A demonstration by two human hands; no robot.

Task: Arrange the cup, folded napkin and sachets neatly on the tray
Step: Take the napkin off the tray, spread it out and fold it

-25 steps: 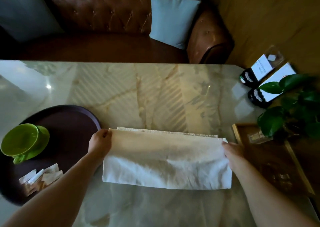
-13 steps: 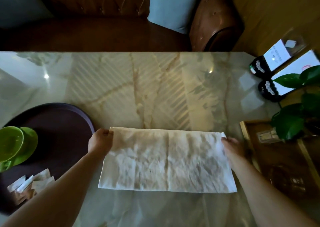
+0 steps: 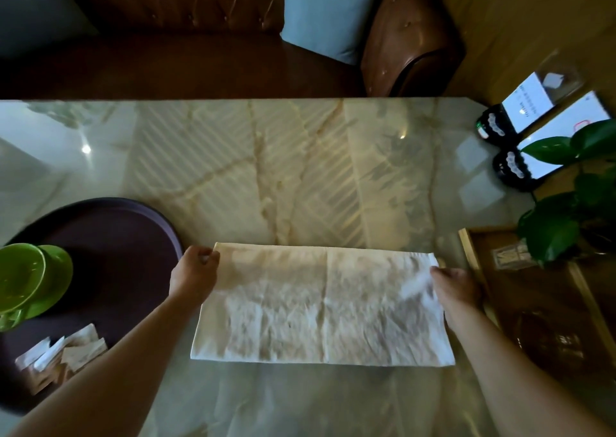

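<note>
A cream napkin [image 3: 320, 306] lies flat on the marble table as a wide rectangle with a crease down its middle. My left hand [image 3: 193, 275] pinches its far left corner. My right hand [image 3: 455, 286] rests on its far right edge, where the cloth looks blurred and slightly lifted. To the left sits a dark round tray [image 3: 123, 236]. A green cup on a green saucer [image 3: 30, 278] stands on the tray's left side. Several paper sachets [image 3: 63, 353] lie in a loose pile at the tray's near edge.
A wooden tray [image 3: 473, 263] with glassware and a leafy plant [image 3: 566, 223] stand at the right. Two phones on stands [image 3: 533, 126] sit at the far right corner. A brown leather sofa with a pale cushion runs behind the table.
The napkin's upper layer has come down flat onto the table, and both hands stay at its far corners. The camera has tilted down and shifted slightly right.
</note>
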